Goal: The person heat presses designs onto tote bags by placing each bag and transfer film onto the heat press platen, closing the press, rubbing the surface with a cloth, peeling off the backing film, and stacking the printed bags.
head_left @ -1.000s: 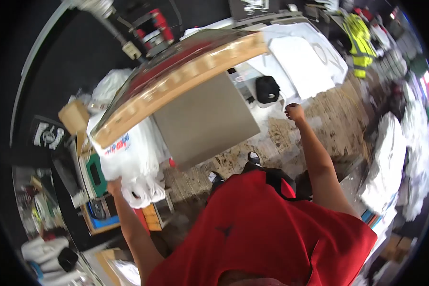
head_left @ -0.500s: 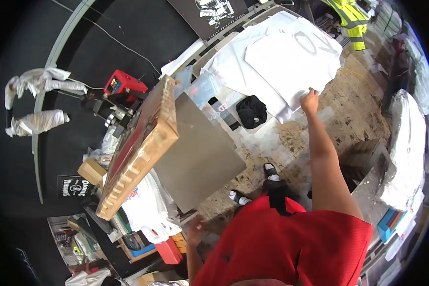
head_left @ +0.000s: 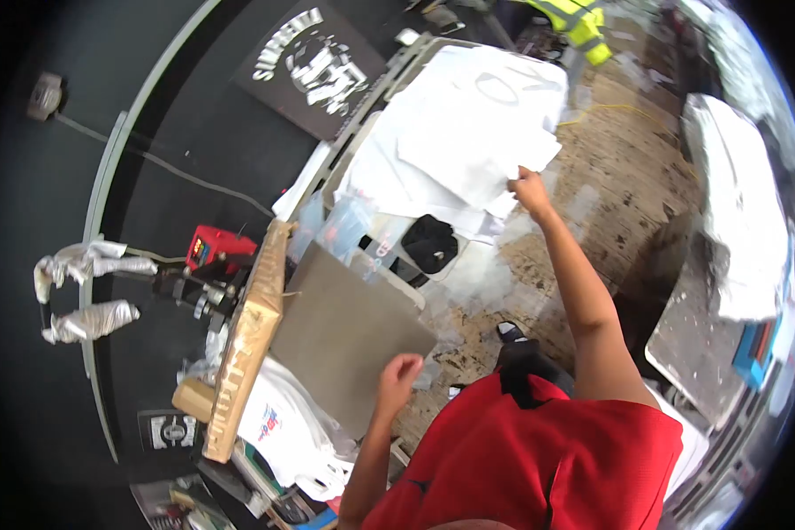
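Note:
My right hand (head_left: 528, 190) is closed at the lower right corner of a white sheet (head_left: 468, 132), pinching its edge. The sheet lies on a pile of white pieces on the table. Over the lower edge of a flat grey platen (head_left: 353, 327) hovers my left hand (head_left: 402, 378); its fingers are blurred and what they do is unclear. Beside the platen stands a tilted, tape-covered heat press top (head_left: 249, 353). A black cloth bundle (head_left: 429, 244) sits between the platen and the white pile.
White shirts with a print (head_left: 283, 424) hang left of the platen. A red control box (head_left: 216, 247) is behind the press. At right are a white wrapped bundle (head_left: 738, 212) and a speckled grey board (head_left: 698, 344). A yellow cord (head_left: 623, 108) lies on the floor.
My left hand has left the white shirts and moved right, up to the platen. My right hand has reached the white sheet and the sheet's corner has shifted. The view has turned.

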A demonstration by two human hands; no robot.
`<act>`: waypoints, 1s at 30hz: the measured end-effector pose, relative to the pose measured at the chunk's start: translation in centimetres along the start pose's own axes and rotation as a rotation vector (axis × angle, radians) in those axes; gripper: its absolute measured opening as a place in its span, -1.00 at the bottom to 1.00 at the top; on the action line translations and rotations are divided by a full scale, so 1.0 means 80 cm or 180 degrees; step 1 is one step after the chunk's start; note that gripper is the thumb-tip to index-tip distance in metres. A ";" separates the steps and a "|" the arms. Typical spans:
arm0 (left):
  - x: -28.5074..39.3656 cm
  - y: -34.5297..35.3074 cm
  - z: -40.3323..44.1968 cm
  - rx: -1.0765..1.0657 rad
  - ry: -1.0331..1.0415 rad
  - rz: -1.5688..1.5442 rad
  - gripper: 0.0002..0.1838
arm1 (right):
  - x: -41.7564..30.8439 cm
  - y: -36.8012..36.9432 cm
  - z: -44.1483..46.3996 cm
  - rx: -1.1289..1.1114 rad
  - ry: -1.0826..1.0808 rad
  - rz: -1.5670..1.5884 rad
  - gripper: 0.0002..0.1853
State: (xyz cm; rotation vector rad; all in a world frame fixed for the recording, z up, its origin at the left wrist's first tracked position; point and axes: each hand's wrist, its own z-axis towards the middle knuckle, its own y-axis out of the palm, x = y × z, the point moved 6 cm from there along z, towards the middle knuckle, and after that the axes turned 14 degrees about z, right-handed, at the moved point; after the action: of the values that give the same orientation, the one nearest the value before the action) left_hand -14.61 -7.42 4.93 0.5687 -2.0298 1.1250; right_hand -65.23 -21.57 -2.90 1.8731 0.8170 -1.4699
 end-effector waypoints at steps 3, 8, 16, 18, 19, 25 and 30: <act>0.060 0.045 0.077 -0.0592 0.0103 -0.0348 -0.58 | -0.072 -0.008 -0.117 -0.0589 0.0076 0.1142 -0.69; 0.161 0.168 0.126 -0.2598 -0.0415 -0.2924 0.03 | -0.101 -0.048 -0.303 -0.1251 -0.0092 -0.0066 -0.68; 0.208 0.245 0.149 -0.0996 0.1639 0.0377 -0.48 | 0.043 -0.169 -0.534 0.0232 0.0779 0.1149 -0.25; 0.240 0.244 0.129 -0.1086 0.2163 0.1230 -0.53 | 0.068 -0.181 -0.614 -0.0585 0.2016 -0.0661 -0.02; 0.248 0.244 0.110 -0.1039 0.2589 0.2114 -0.58 | 0.079 -0.175 -0.652 -0.1060 0.2763 -0.0637 0.04; 0.225 0.277 0.038 -0.1822 0.3324 0.2541 -0.47 | 0.056 -0.140 -0.752 -0.0601 0.3111 -0.0363 0.11; 0.138 0.289 0.030 -0.2544 0.3318 0.2377 -0.57 | 0.049 -0.128 -0.766 -0.0853 0.3084 -0.0270 0.11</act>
State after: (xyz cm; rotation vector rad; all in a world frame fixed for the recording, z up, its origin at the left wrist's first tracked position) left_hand -38.05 2.22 0.44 -1.0477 -1.4891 0.6128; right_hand -35.83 32.85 4.24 2.3164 1.4390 -0.3665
